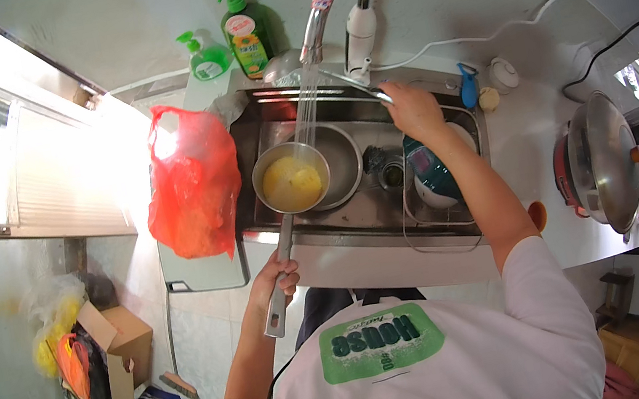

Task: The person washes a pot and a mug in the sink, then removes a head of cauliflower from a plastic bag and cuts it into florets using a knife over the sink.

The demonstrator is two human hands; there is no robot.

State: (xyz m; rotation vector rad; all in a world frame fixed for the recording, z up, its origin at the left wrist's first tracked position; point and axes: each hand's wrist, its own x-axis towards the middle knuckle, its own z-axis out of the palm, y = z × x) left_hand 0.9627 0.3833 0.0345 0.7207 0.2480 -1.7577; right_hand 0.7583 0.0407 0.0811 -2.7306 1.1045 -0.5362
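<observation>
My left hand (278, 278) grips the grey handle of a small saucepan (262, 202) over the sink. Yellow food (292, 184) fills the pan's lower part; its exact kind is unclear. Water streams from the curved chrome tap (312, 40) into the pan. In my right hand (414, 109) is the handle of a long metal utensil (356, 85), its far end close to the tap's spout and hard to make out. Beneath the saucepan, a wide metal bowl (347, 176) rests in the steel sink (354, 215).
A wire rack (410, 209) holds a bowl (435, 194) and a dark green packet (430, 164). Left of the sink sits a red plastic bag (195, 183). Pump bottles (248, 42) stand behind. A lidded pan (601, 162) occupies the right counter.
</observation>
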